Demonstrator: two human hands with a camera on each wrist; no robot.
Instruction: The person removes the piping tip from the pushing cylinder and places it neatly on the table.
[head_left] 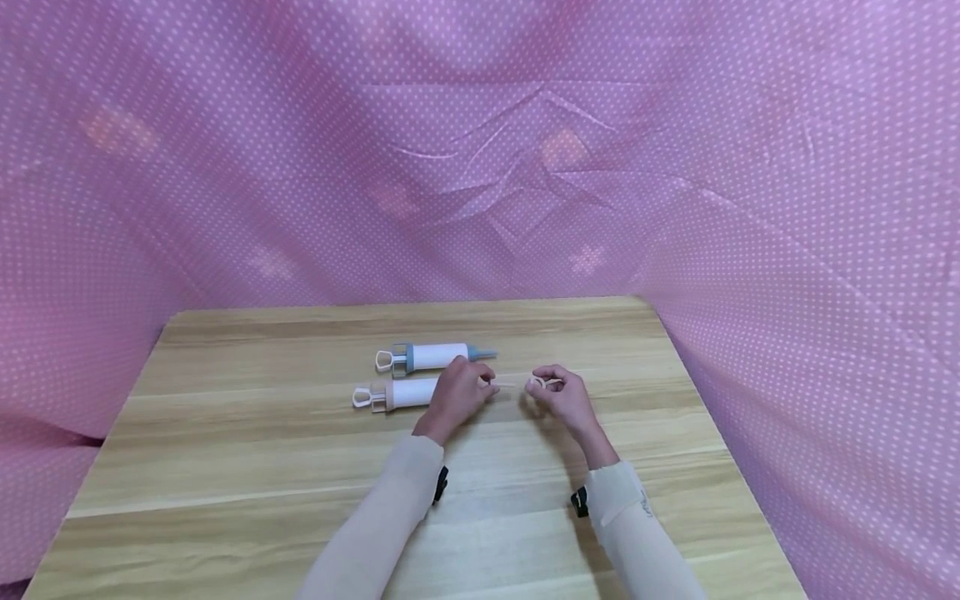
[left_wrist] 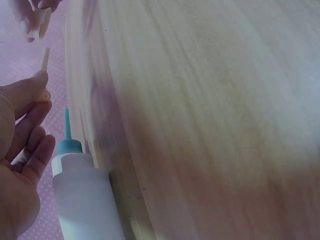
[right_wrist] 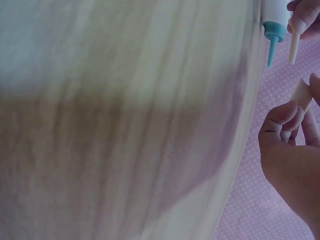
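Two large plunger syringes lie side by side in the head view. The nearer one, a beige-trimmed syringe point(head_left: 412, 392), has a white barrel partly covered by my left hand point(head_left: 457, 392). Thumb and index finger of that hand pinch the base of its slim cream nozzle point(left_wrist: 45, 61). My right hand point(head_left: 564, 402) pinches a small cream tapered piece point(right_wrist: 301, 95), perhaps a cap, just beyond the nozzle's tip. A gap separates piece and nozzle. Behind lies a blue-trimmed syringe point(head_left: 440, 357), its teal nozzle point(right_wrist: 271, 51) pointing right.
A wood-grain table point(head_left: 247, 500) carries everything. Pink dotted cloth point(head_left: 480, 167) hangs along its back and sides. Black wrist straps point(head_left: 580, 502) sit on the sleeves.
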